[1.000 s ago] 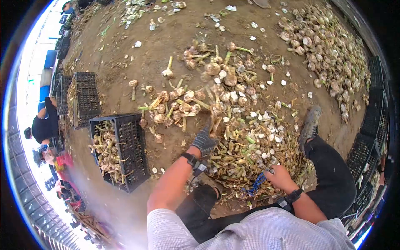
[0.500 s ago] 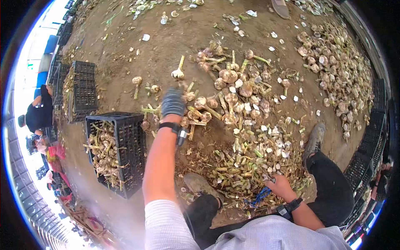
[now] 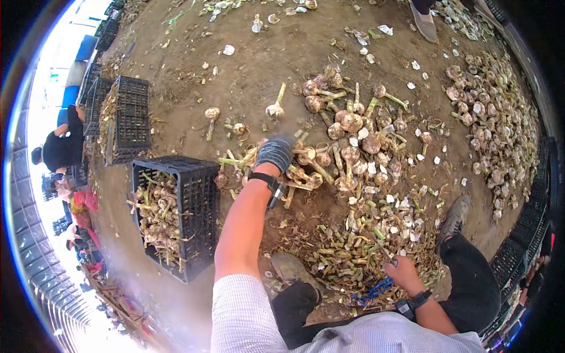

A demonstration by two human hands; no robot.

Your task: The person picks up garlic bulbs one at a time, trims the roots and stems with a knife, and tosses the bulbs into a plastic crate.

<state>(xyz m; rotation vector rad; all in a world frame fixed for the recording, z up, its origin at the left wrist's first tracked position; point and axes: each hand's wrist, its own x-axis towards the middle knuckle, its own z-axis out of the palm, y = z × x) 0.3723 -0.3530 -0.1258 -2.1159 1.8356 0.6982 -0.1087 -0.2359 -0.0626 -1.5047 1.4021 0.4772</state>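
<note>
My left hand (image 3: 275, 152), in a dark striped glove, reaches over the left edge of a pile of garlic bulbs with stems (image 3: 351, 122). Its fingers are blurred, and whether a bulb is in them is hidden. My right hand (image 3: 402, 273), bare, is closed round cutting shears (image 3: 385, 254) above a heap of cut stems and peelings (image 3: 347, 250). Blue cord (image 3: 376, 289) lies just beside it. A lone garlic bulb (image 3: 274, 110) with its stem rests on the soil above my left hand.
A black crate (image 3: 200, 206) of garlic stands at the left, with another crate (image 3: 133, 117) behind it. A large garlic heap (image 3: 488, 117) lies at the right. Another person's shoe (image 3: 425, 26) shows at the top. People are at the far left. My shoes flank the cuttings.
The whole view has shifted, so the ground items appear further right and mostly lower. My left hand remains at the pile's left side. The shears show more clearly in my right hand.
</note>
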